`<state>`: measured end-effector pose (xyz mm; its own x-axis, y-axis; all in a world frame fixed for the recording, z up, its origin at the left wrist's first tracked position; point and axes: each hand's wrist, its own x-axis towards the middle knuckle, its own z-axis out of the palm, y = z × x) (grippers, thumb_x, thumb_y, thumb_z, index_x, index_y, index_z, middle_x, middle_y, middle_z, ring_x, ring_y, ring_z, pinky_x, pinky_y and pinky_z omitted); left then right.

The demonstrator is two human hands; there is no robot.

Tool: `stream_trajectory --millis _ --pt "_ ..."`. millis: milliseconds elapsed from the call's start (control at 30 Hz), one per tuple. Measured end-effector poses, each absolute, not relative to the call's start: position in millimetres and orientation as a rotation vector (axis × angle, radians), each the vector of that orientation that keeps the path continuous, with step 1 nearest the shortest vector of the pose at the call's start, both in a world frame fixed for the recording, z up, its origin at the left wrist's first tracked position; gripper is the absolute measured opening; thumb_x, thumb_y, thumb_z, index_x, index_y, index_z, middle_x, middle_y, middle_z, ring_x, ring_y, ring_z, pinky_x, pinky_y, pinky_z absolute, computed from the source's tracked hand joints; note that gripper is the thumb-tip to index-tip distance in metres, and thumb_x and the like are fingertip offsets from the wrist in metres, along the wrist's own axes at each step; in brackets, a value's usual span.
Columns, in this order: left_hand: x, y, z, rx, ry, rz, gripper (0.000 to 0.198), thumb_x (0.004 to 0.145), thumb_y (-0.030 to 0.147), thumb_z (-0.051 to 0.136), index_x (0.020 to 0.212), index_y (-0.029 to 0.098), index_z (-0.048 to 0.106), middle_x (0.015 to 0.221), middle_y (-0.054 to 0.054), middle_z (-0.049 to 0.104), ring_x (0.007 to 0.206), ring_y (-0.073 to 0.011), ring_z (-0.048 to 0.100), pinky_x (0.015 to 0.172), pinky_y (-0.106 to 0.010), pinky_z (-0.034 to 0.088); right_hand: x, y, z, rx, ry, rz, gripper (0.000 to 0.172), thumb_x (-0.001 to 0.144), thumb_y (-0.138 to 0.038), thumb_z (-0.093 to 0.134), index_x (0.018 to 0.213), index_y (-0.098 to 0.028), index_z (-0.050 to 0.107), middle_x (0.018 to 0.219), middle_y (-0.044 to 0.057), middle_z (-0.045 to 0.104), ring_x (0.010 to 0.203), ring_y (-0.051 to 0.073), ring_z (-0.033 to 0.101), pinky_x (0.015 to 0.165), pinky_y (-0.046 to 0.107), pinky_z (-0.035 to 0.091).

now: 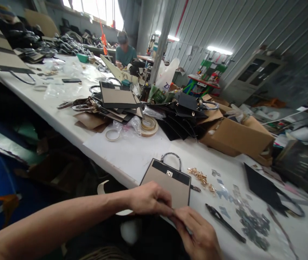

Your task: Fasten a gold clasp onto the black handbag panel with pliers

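My left hand (150, 198) and my right hand (194, 229) meet at the table's front edge. Their fingertips pinch together around something too small to make out. Just beyond them lies a beige handbag panel (171, 187) with a black top band, a dark looped handle and a small metal plate; my left hand covers its lower left part. To the right of the panel is a heap of gold metal fittings (201, 177). A black long-handled tool (225, 222) rests right of my right hand, beside a scatter of small dark metal pieces (254, 225).
Stacked handbag panels (118, 95) and tape rolls (148, 126) lie farther back. A cardboard box (236, 135) stands at the right, with a black panel (263, 186) in front. Across the table sits another person (125, 52). Green machines (208, 74) stand near the wall.
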<state>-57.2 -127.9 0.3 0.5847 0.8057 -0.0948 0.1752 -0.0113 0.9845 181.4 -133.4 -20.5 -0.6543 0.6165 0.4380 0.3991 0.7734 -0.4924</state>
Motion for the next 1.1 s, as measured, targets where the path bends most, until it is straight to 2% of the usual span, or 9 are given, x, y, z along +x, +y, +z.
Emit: stream_trajectory --millis 167,233,300,400,500,567,633,700,1100 --pt "-69.6 -125.9 -36.0 0.985 0.904 0.821 0.035 0.079 0.050 0.077 0.079 0.017 0.066 0.057 0.005 0.052 0.050 -0.0091 0.045 0.048 -0.022 0.035 178.2 -139.1 -15.1 -0.483 -2.418 0.251 0.051 0.089 -0.003 0.068 0.133 -0.029 0.065 0.092 0.003 0.080 0.080 0.021 0.075 0.072 0.033 0.060" --pt "-81.1 -121.7 -49.7 0.936 1.059 0.970 0.038 0.081 0.054 0.073 0.080 0.016 0.064 0.056 0.006 0.051 0.049 -0.0083 0.042 0.049 -0.022 0.035 180.5 -133.8 -16.6 -0.458 -2.444 0.309 0.055 0.089 -0.004 0.068 0.137 -0.031 0.063 0.097 0.002 0.081 0.084 0.020 0.076 0.076 0.032 0.060" --pt "-89.3 -118.8 -56.8 1.037 1.223 0.999 0.038 0.088 0.054 0.067 0.087 0.017 0.068 0.060 0.005 0.055 0.050 -0.0085 0.043 0.051 -0.022 0.036 183.3 -116.7 -20.3 -0.701 -2.367 0.426 0.049 0.094 -0.013 0.068 0.138 -0.033 0.061 0.096 0.001 0.080 0.083 0.020 0.076 0.076 0.031 0.060" --pt "-83.5 -118.9 -57.9 1.351 1.306 0.901 0.033 0.098 0.049 0.058 0.099 0.020 0.073 0.075 0.001 0.070 0.065 -0.0121 0.060 0.067 -0.024 0.045 185.8 -71.4 -30.0 -1.244 -2.103 0.710 0.041 0.098 -0.038 0.067 0.137 -0.027 0.059 0.090 0.002 0.077 0.080 0.021 0.073 0.077 0.034 0.058" --pt "-59.4 -120.4 -62.9 1.681 1.286 0.796 0.030 0.103 0.044 0.052 0.105 0.025 0.075 0.088 -0.002 0.076 0.082 -0.0173 0.069 0.077 -0.025 0.046 183.0 -23.5 -43.2 -1.385 -2.047 0.947 0.030 0.097 -0.051 0.063 0.107 -0.022 0.068 0.094 0.005 0.074 0.085 0.022 0.069 0.082 0.037 0.055" --pt "-43.0 -118.7 -73.2 1.819 1.304 0.741 0.028 0.104 0.041 0.050 0.106 0.026 0.074 0.093 -0.003 0.077 0.084 -0.0194 0.071 0.074 -0.026 0.046 178.0 -0.2 -51.9 -1.329 -2.129 0.967 0.028 0.095 -0.049 0.064 0.091 -0.022 0.071 0.110 0.008 0.071 0.101 0.024 0.067 0.095 0.040 0.052" --pt "-32.1 -114.6 -86.4 1.885 1.363 0.712 0.026 0.103 0.039 0.051 0.103 0.026 0.073 0.095 -0.004 0.077 0.085 -0.0209 0.072 0.072 -0.027 0.046 172.1 15.3 -58.9 -1.274 -2.213 0.947 0.023 0.092 -0.044 0.067 0.085 -0.022 0.072 0.125 0.009 0.065 0.122 0.027 0.061 0.109 0.043 0.045" --pt "-27.9 -110.4 -97.9 1.904 1.436 0.707 0.024 0.102 0.038 0.051 0.099 0.026 0.071 0.093 -0.004 0.077 0.084 -0.0217 0.072 0.071 -0.027 0.046 167.1 25.2 -63.4 -1.251 -2.282 0.972 0.019 0.090 -0.039 0.068 0.082 -0.022 0.073 0.129 0.010 0.061 0.132 0.029 0.055 0.116 0.045 0.040" --pt "-30.5 -104.6 -108.2 1.802 1.460 0.738 0.018 0.098 0.033 0.056 0.099 0.027 0.072 0.093 -0.004 0.079 0.089 -0.0234 0.073 0.077 -0.029 0.050 157.7 44.0 -68.4 -1.199 -2.456 1.102 0.013 0.089 -0.030 0.066 0.081 -0.021 0.072 0.126 0.009 0.064 0.120 0.026 0.061 0.111 0.044 0.042"
